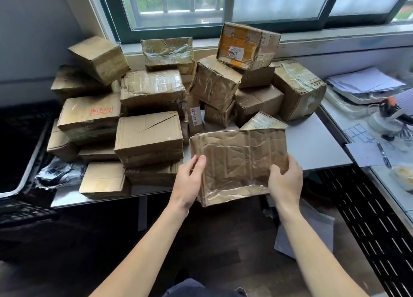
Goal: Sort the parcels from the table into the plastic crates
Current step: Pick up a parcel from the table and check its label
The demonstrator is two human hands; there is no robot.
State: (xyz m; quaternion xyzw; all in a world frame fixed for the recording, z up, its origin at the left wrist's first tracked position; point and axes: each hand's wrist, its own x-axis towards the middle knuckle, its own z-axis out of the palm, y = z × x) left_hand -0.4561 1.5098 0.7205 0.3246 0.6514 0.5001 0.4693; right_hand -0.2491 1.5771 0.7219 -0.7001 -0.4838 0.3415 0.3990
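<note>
the left grip (pixel 188 182) and right grip (pixel 287 182) each curl round a lower corner of a crumpled, tape-wrapped parcel (pixel 239 162), thumbs on its face, holding it tilted over the near edge of the counter (pixel 317 147). it is clear of the pile (pixel 152 100) but in no crate yet. a black slatted crate (pixel 371 220) sits low at the right. the dark shape (pixel 20 140) at the left is probably another, though it is too dim to tell. two risks, as i judge them: glossy tape and soft dented card could slip from a light pinch mid-swing. the heap leans too, with a yellow-taped box (pixel 248 46) perched askew on top, so a nudge could topple it.
</note>
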